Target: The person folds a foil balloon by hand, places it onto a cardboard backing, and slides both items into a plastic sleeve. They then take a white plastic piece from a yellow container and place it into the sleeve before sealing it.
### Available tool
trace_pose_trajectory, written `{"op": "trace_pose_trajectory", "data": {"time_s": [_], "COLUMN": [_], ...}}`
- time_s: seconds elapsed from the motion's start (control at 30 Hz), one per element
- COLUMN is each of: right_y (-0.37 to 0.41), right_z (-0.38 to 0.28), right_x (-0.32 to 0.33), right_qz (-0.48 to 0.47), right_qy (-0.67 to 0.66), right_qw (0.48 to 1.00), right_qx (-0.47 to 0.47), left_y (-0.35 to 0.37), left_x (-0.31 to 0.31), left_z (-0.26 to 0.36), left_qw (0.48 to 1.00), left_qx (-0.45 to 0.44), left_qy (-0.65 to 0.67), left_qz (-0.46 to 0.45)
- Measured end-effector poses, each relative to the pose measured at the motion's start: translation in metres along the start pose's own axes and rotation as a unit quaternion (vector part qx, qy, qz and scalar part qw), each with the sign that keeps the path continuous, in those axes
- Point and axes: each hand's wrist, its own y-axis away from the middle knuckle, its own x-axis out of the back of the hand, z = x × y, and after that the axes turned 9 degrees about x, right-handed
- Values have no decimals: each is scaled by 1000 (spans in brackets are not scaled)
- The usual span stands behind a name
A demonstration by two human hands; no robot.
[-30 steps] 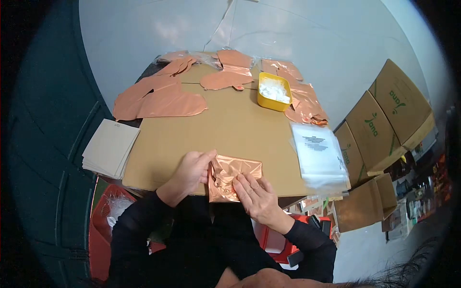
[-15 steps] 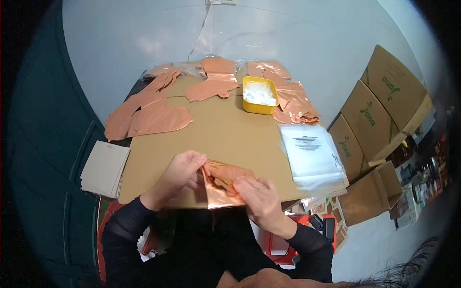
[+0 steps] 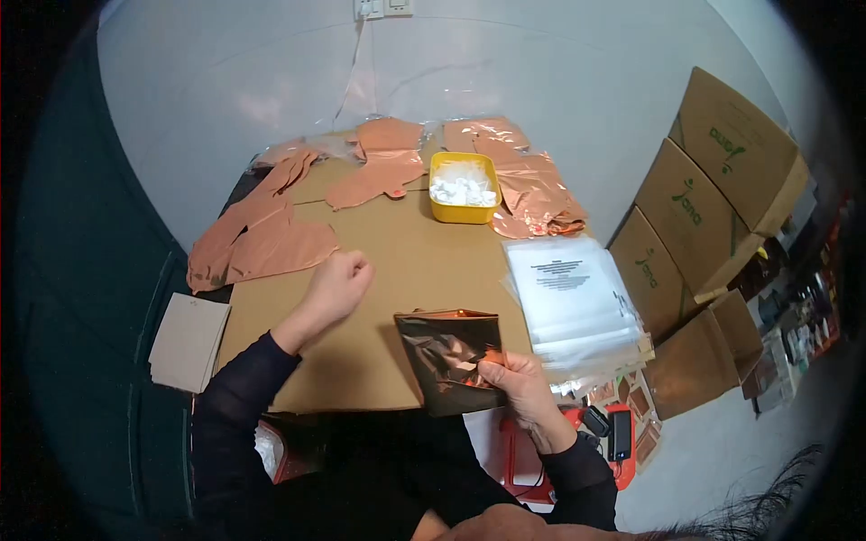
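Note:
My right hand (image 3: 521,379) grips a folded rose-gold foil piece (image 3: 446,356) by its right edge and holds it lifted and tilted over the near edge of the cardboard-covered table (image 3: 397,270). The foil looks dark and reflective on the side facing me. My left hand (image 3: 338,284) hovers over the table's middle left with fingers loosely curled and nothing in it. It is apart from the folded foil.
A stack of clear plastic bags (image 3: 568,293) lies right of my right hand. A yellow tray (image 3: 463,187) of white pieces sits at the back, with flat rose-gold foil shapes (image 3: 262,243) around it. Grey cards (image 3: 188,341) lie left; cardboard boxes (image 3: 699,207) stand right.
My left hand has let go of the folded foil and moved up and left. My right hand alone has lifted the foil off the table and tilted it upright.

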Motion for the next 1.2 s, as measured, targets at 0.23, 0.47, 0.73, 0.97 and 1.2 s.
{"op": "trace_pose_trajectory", "data": {"time_s": [0.23, 0.47, 0.73, 0.97, 1.2], "right_y": [-11, -15, -14, -14, -15], "right_z": [14, 11, 5, -3, 7], "right_x": [20, 27, 13, -4, 20], "right_qz": [45, 24, 42, 80, 48], "right_qy": [-54, -83, -60, -30, -26], "right_qw": [997, 996, 997, 996, 998], "right_qx": [-41, -8, 19, 14, 19], "left_y": [64, 151, 176, 128, 104], "left_x": [25, 119, 207, 244, 248], "left_z": [-22, -69, -146, -149, -161], "left_qw": [971, 952, 903, 876, 875], "left_qx": [-129, 1, 41, -50, -14], "left_qy": [-183, -180, -286, -431, -469], "left_qz": [80, 248, 317, 210, 120]}}
